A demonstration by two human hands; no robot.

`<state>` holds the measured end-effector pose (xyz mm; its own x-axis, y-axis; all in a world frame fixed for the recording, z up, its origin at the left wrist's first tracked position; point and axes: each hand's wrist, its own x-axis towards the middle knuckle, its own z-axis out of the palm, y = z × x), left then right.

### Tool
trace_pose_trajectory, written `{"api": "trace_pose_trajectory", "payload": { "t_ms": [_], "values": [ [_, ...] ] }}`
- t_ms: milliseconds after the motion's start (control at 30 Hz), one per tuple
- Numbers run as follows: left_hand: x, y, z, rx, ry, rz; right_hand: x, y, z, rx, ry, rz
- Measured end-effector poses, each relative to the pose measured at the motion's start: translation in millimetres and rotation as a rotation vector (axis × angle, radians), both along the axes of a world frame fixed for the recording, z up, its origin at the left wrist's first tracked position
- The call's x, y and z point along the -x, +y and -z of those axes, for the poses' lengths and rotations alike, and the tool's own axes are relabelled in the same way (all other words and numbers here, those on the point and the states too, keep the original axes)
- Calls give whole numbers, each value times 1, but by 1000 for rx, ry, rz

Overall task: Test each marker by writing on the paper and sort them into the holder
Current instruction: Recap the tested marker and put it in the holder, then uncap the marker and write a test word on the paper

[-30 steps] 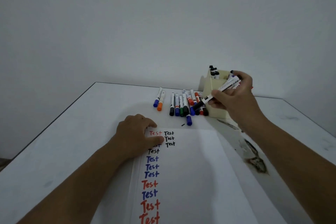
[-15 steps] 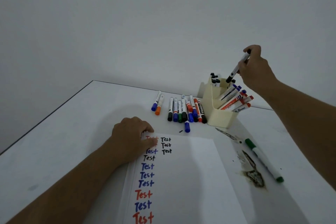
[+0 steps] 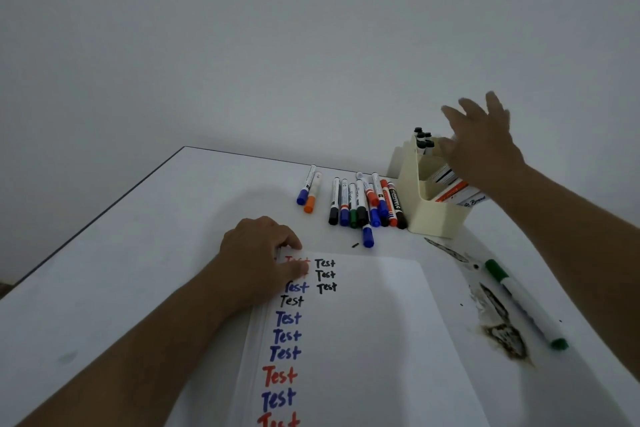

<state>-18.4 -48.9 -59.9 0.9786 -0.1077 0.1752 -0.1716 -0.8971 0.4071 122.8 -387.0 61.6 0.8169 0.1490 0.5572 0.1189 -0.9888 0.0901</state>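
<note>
I see the table [image 3: 145, 253], and on it the paper [image 3: 374, 340] pinned at its top corner by my left hand [image 3: 263, 253], fingers curled down onto the sheet. My right hand [image 3: 481, 146] hovers spread and empty just over the holder [image 3: 429, 204]. Left of it lies the row of markers [image 3: 363, 201]; toward me, one green marker [image 3: 523, 302].

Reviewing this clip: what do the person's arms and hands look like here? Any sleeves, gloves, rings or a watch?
Both forearms are bare as far as the frame shows, with no sleeves in view. The left hand and right hand wear no gloves, and no rings, watch or wristband can be seen. The right hand is motion-blurred, so small details on its fingers cannot be ruled out.
</note>
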Motion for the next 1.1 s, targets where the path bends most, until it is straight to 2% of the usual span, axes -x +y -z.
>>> {"api": "trace_pose_trajectory", "payload": {
  "t_ms": [133, 233, 333, 467, 733, 867, 1100],
  "values": [
    [3, 0, -2, 4, 10, -3, 56, 46, 28, -276, 79, -278],
    [7, -1, -5, 12, 4, 5, 107, 83, 62, -491, 243, -382],
    [10, -4, -9, 30, 9, -8, 142, 110, 88, -728, 421, -402],
    [11, -3, -8, 56, -22, -13, 156, 123, 108, -868, 517, -354],
    [1, -4, -1, 97, -69, -62, 156, 116, 111, -950, 560, -339],
    [-17, -2, -13, -28, -65, -105, 155, 117, 112, -905, 579, -357],
    [-64, -10, -34, -324, 67, -3, 152, 113, 113, -918, 589, -390]
  ]
}}
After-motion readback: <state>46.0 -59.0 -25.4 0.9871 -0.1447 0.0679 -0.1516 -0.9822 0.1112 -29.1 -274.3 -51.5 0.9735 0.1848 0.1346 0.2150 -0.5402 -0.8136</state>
